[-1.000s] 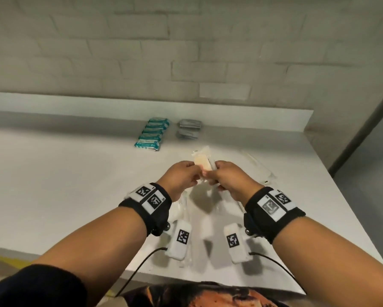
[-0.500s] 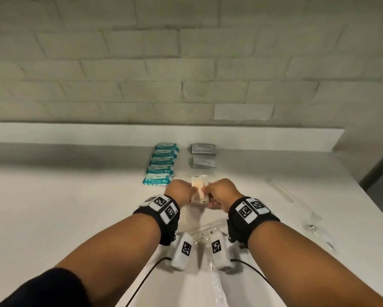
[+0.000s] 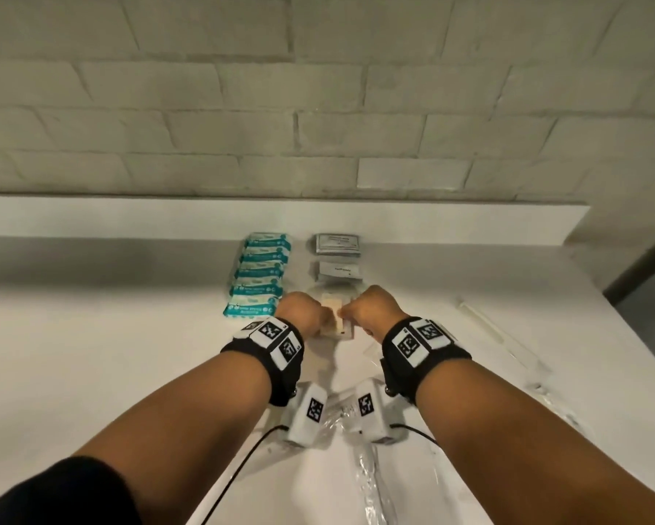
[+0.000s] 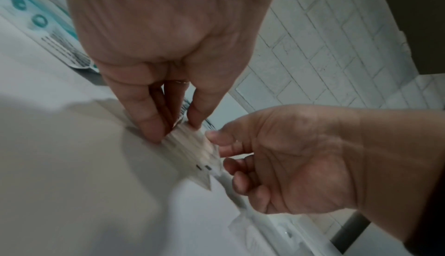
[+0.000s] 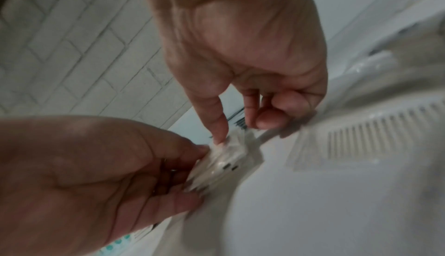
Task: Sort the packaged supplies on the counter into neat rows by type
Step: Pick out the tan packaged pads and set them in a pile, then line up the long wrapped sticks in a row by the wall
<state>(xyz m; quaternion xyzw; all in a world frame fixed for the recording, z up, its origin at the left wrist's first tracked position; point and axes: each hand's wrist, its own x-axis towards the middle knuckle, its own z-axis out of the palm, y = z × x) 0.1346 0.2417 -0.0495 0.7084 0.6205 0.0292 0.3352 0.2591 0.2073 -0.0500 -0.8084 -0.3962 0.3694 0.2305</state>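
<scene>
A white counter [image 3: 91, 335] runs under a pale brick wall [image 3: 318, 108]. Toward its back edge lies a row of teal-printed packets [image 3: 257, 272], with two grey sachets [image 3: 338, 256] just beside it on the right. In front of the sachets, the left hand [image 3: 302, 311] and right hand [image 3: 375, 310] pinch a small clear packet with a beige insert [image 3: 335, 322] low over the surface, thumb and fingertips [image 4: 154, 128] curled onto its edges. The slick film could slip from such light pinches, or land crooked and spoil the column. Only the head view shows the rows; the blurred wrist views show the pinching fingers and a long clear-wrapped package [image 5: 375, 134] near the front edge.
</scene>
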